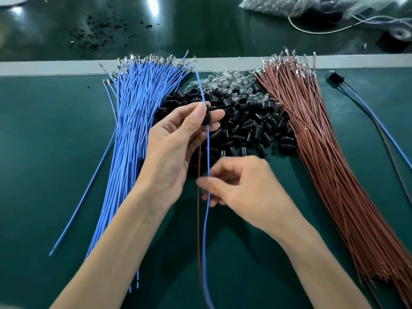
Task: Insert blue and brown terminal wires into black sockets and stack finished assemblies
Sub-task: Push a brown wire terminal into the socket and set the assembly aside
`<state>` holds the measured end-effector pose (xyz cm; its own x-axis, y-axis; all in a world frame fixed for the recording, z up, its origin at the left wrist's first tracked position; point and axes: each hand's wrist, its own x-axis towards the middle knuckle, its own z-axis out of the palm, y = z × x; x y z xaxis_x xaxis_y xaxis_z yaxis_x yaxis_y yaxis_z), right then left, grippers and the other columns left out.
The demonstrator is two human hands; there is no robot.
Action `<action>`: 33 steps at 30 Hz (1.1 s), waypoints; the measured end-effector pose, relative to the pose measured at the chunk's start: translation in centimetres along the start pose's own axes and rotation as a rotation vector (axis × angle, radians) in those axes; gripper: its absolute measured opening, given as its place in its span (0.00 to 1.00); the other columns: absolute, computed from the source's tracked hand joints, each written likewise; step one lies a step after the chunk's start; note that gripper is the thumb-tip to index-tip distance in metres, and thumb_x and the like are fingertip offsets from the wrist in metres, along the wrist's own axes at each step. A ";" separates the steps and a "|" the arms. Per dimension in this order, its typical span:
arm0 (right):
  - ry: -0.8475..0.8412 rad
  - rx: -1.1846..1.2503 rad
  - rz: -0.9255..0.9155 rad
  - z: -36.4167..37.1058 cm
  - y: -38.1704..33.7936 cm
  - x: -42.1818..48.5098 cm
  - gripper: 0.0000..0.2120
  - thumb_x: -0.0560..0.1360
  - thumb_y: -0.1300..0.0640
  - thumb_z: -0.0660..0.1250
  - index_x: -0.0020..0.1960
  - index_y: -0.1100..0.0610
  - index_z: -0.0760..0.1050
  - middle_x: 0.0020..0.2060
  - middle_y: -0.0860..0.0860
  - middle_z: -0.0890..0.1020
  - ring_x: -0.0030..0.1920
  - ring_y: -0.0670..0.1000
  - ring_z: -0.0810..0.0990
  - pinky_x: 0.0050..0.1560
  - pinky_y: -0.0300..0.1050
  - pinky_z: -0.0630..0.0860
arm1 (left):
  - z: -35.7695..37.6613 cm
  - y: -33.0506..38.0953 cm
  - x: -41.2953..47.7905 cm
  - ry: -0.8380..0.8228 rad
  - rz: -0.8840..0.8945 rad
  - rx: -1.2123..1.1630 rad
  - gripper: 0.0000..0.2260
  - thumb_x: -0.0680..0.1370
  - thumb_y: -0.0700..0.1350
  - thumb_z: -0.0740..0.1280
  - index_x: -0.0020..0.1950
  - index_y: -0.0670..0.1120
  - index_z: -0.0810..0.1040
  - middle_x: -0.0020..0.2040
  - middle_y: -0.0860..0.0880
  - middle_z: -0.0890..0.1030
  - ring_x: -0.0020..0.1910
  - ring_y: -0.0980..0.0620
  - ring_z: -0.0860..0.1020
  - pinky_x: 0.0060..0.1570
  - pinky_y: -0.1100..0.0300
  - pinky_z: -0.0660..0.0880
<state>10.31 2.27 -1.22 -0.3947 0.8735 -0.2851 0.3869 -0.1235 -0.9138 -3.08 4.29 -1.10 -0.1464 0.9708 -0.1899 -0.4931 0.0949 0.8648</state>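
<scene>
Left hand (178,139) pinched the black socket (205,118), blue wire (208,148) running lengthwise along it. Right hand (240,186) pinched that wire below, nearer the body.

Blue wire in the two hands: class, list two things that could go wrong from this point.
1. The right hand pinches the blue wire well below the socket held by the left hand; a sharp tug may slip the socket from the fingertips.
2. The brown wire hangs loose beside the blue one; the two tails could tangle.
</scene>
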 end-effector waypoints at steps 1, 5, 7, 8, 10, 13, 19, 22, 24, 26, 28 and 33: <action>-0.069 -0.047 0.032 0.0 0.3 -0.2 0.10 0.71 0.56 0.74 0.33 0.55 0.79 0.28 0.48 0.83 0.29 0.45 0.82 0.36 0.39 0.78 | -0.1 0.1 0.1 0.008 0.005 -0.018 0.07 0.71 0.46 0.68 0.48 0.45 0.80 0.43 0.47 0.86 0.39 0.57 0.82 0.40 0.69 0.77; -0.233 -0.151 0.106 0.0 0.7 -0.9 0.08 0.68 0.51 0.76 0.37 0.53 0.80 0.29 0.46 0.83 0.31 0.44 0.82 0.37 0.39 0.77 | -0.6 0.4 0.4 0.028 0.025 -0.032 0.07 0.72 0.46 0.68 0.47 0.46 0.80 0.44 0.48 0.86 0.39 0.58 0.82 0.39 0.69 0.76; -0.134 -0.122 0.067 0.0 0.5 -0.6 0.10 0.66 0.46 0.76 0.38 0.51 0.80 0.30 0.45 0.84 0.31 0.43 0.82 0.38 0.41 0.79 | -0.4 0.4 0.3 0.017 0.019 -0.022 0.07 0.72 0.46 0.68 0.48 0.46 0.80 0.45 0.47 0.86 0.40 0.58 0.82 0.39 0.69 0.76; -0.059 -0.081 0.047 0.1 0.3 -0.4 0.10 0.67 0.44 0.75 0.39 0.51 0.81 0.32 0.45 0.84 0.31 0.43 0.82 0.38 0.40 0.79 | -0.3 0.3 0.3 0.012 0.013 -0.016 0.07 0.72 0.46 0.68 0.48 0.46 0.80 0.45 0.47 0.86 0.40 0.57 0.82 0.39 0.69 0.76; 0.058 0.028 0.002 0.3 -0.1 0.1 0.09 0.70 0.47 0.74 0.39 0.52 0.80 0.33 0.45 0.84 0.29 0.41 0.81 0.36 0.35 0.78 | -0.1 0.1 0.1 0.005 0.004 0.005 0.07 0.72 0.47 0.68 0.48 0.46 0.80 0.45 0.47 0.86 0.41 0.57 0.82 0.40 0.69 0.76; 0.120 0.128 -0.029 0.6 0.0 0.7 0.09 0.74 0.55 0.72 0.37 0.55 0.80 0.31 0.48 0.84 0.26 0.41 0.78 0.33 0.30 0.74 | 0.0 0.1 0.0 -0.004 0.005 0.037 0.08 0.72 0.47 0.68 0.49 0.46 0.80 0.45 0.48 0.86 0.42 0.56 0.82 0.42 0.69 0.76; 0.161 0.209 -0.019 1.1 0.6 1.2 0.04 0.73 0.53 0.73 0.40 0.50 0.80 0.33 0.47 0.83 0.35 0.44 0.81 0.37 0.41 0.78 | 0.4 0.0 -0.4 -0.033 0.022 0.100 0.09 0.71 0.47 0.68 0.49 0.45 0.79 0.44 0.47 0.85 0.42 0.56 0.82 0.45 0.67 0.77; 0.164 0.179 -0.054 1.3 0.6 1.4 0.07 0.74 0.54 0.71 0.38 0.52 0.80 0.33 0.49 0.83 0.35 0.52 0.81 0.40 0.48 0.79 | 0.5 -0.1 -0.6 -0.047 0.015 0.143 0.09 0.71 0.48 0.68 0.48 0.47 0.80 0.45 0.47 0.86 0.44 0.55 0.83 0.44 0.66 0.77; 0.190 0.195 -0.089 1.3 0.7 1.4 0.06 0.75 0.55 0.71 0.39 0.52 0.81 0.34 0.48 0.84 0.38 0.52 0.82 0.43 0.50 0.79 | 0.6 -0.1 -0.7 -0.055 0.008 0.164 0.09 0.71 0.48 0.69 0.48 0.47 0.80 0.45 0.47 0.86 0.44 0.54 0.83 0.43 0.65 0.77; 0.234 0.228 -0.121 1.2 0.8 1.4 0.04 0.75 0.55 0.70 0.41 0.52 0.81 0.36 0.47 0.85 0.40 0.51 0.83 0.44 0.48 0.79 | 0.7 -0.2 -0.8 -0.070 -0.008 0.192 0.08 0.70 0.48 0.68 0.47 0.47 0.80 0.44 0.47 0.86 0.42 0.54 0.83 0.40 0.58 0.79; 0.273 0.248 -0.148 1.0 0.8 1.4 0.03 0.75 0.56 0.71 0.42 0.51 0.82 0.36 0.47 0.85 0.40 0.50 0.83 0.44 0.46 0.79 | 0.7 -0.3 -0.8 -0.097 -0.024 0.205 0.06 0.70 0.48 0.68 0.45 0.48 0.80 0.44 0.46 0.85 0.40 0.52 0.82 0.42 0.52 0.78; 0.275 0.272 -0.164 0.8 0.7 1.3 0.05 0.74 0.58 0.72 0.41 0.49 0.83 0.33 0.43 0.84 0.35 0.40 0.81 0.40 0.35 0.75 | 1.0 -0.2 -0.9 -0.100 -0.021 0.220 0.05 0.71 0.50 0.67 0.42 0.50 0.79 0.42 0.47 0.85 0.39 0.52 0.82 0.37 0.55 0.74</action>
<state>9.45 2.99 -2.49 -0.1809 0.9806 -0.0755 0.0893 -0.0601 -0.9942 -2.03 3.59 -0.64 -0.0473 0.9841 -0.1715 -0.2946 0.1503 0.9437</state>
